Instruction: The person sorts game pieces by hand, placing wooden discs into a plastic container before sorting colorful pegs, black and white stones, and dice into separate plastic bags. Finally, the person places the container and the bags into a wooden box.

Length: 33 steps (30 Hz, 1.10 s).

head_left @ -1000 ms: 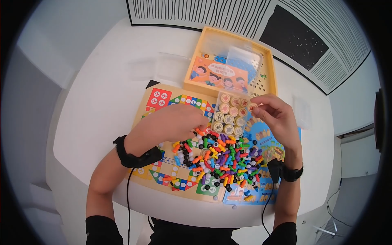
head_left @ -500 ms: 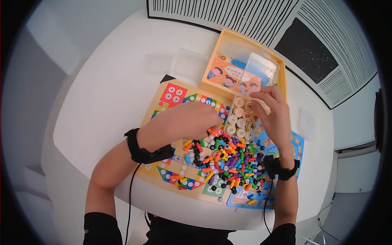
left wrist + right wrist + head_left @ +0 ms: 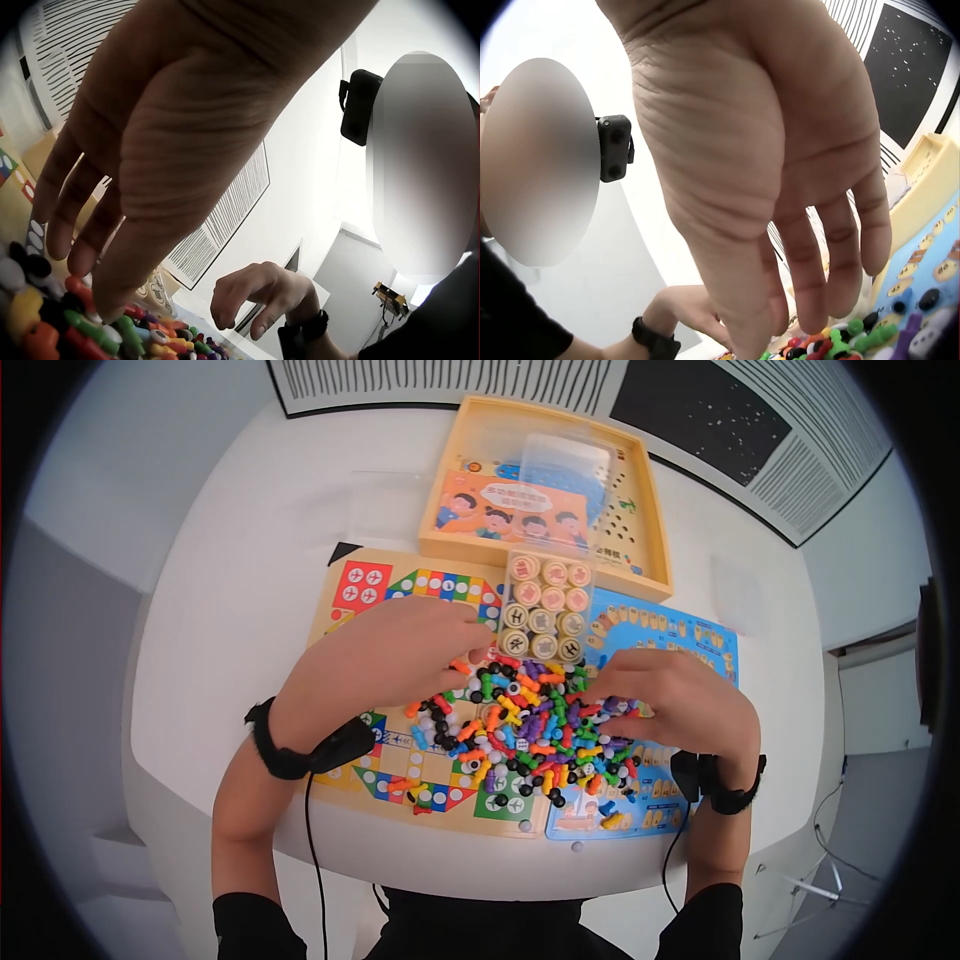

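My left hand [image 3: 395,655] is over the left edge of a heap of colourful small pieces [image 3: 530,730], fingers slightly bent; in the left wrist view its fingertips reach down among the pieces, with nothing visibly gripped. Lower right of the clear box, my right hand [image 3: 675,700] hangs over the heap's right side, fingers spread and relaxed; the right wrist view shows a bare palm [image 3: 802,150]. Between the hands and further back, the clear box holds round wooden discs [image 3: 541,620] with red or dark characters, laid in rows.
Beneath the heap lie a colourful game board [image 3: 365,582] and a blue printed board [image 3: 690,635]. Behind is a yellow-rimmed wooden tray [image 3: 655,510] holding an orange booklet [image 3: 510,505] and a clear plastic case. A transparent lid [image 3: 380,505] rests on the white table.
My right hand has moved from the disc box, where it pinched a disc, down to the heap's right side. My left hand stays at the heap's left edge. The head view has shifted.
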{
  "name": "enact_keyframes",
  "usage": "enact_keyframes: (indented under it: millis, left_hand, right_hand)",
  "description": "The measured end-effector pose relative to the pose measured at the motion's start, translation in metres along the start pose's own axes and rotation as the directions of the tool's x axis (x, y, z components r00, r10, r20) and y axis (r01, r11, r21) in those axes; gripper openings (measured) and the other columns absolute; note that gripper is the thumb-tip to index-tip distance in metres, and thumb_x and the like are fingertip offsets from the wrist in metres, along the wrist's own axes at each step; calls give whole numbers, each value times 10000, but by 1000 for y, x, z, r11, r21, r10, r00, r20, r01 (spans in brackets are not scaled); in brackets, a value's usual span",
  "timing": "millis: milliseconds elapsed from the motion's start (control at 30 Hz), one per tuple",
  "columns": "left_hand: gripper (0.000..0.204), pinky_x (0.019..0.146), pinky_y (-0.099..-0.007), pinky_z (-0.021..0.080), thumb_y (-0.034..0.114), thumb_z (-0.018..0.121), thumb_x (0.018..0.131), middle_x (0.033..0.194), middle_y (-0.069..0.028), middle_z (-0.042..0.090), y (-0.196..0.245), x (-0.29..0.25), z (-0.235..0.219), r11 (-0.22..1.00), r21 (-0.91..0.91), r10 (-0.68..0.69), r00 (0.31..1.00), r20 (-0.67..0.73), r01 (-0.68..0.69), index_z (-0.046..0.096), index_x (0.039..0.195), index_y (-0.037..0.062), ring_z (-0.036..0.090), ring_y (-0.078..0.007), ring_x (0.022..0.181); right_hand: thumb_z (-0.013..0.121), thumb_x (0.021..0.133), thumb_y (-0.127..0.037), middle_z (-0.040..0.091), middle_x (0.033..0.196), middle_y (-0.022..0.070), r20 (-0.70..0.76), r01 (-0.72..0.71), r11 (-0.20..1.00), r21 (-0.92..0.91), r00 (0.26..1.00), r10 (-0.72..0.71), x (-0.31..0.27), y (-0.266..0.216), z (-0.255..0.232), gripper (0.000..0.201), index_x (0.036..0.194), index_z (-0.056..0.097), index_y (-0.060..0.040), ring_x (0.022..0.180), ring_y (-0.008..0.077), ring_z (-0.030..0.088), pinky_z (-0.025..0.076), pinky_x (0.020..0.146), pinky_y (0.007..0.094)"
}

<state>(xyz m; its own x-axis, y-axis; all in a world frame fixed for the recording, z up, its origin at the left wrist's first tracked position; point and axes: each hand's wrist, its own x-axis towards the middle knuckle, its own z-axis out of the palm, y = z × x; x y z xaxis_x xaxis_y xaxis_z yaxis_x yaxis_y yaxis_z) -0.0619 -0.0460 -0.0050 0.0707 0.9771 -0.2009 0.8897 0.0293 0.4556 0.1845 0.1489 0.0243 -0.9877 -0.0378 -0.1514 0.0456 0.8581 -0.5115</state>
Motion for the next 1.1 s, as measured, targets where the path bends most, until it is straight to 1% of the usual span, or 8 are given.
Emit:
enact_keyframes:
  millis: [133,200,300,533,600,800,933,1100]
  left_hand:
    - [217,841,-406,543,185,755,898,1050,-59,646,24,4,11,976,-12,216,969,-116,-219,673,1073,88,665,-271,968]
    - [317,911,-392,544,224,771,893,1177,-54,639,39,9,21,913,-27,394,898,-197,-407,678,1169,97,644,-262,1058]
    - [386,950,-381,536,234,781,881,1229,-61,641,41,14,47,874,103,485,845,-225,-474,679,1226,94,627,-262,1110]
    - [290,943,-378,541,194,782,871,1181,-52,664,29,7,29,936,100,340,940,-1,-338,726,1133,84,639,-253,1092]
    - [211,894,-390,552,170,775,876,1095,-51,680,29,5,20,985,58,157,982,100,-164,741,1069,93,661,-257,1035]
    - [165,845,-391,554,167,762,896,970,-47,677,18,-2,6,990,123,53,994,90,-64,731,1039,91,680,-254,969]
    - [163,832,-387,554,185,753,911,977,-49,674,20,5,16,982,71,175,984,-35,-173,731,1043,93,680,-255,965]
    - [191,804,-389,549,206,701,961,978,-53,636,28,7,33,970,30,238,970,39,-240,697,1126,110,673,-263,940]
  right_hand:
    - [836,817,-146,707,1008,69,-48,-140,988,-69,989,137,-12,7,-11,270,1070,759,-94,931,315,699,549,784,429]
    - [836,819,-150,705,1039,64,-32,-123,992,-32,992,122,-11,9,-9,260,1060,759,-94,949,310,699,553,788,426]
    - [836,822,-156,695,1102,52,-41,-41,999,17,998,42,-2,12,8,237,1037,758,-92,992,300,695,560,801,418]
    - [846,817,-183,681,1145,35,45,-51,998,-24,998,52,9,17,24,231,1028,780,-116,1062,270,682,555,868,386]
    - [842,820,-180,685,1128,34,38,-65,996,-55,997,68,5,22,20,225,1026,781,-112,1042,265,685,554,858,387]
    - [810,851,-165,686,1031,33,-33,-83,987,-137,996,80,-4,22,9,195,1041,791,-126,947,253,695,553,787,400]
    - [775,886,-162,659,965,42,-177,91,989,-117,978,-111,15,5,30,225,1110,787,-150,905,258,694,548,733,412]
    - [776,882,-183,649,949,44,-61,46,994,-101,997,-52,19,4,40,228,1106,777,-140,910,263,688,546,763,411]
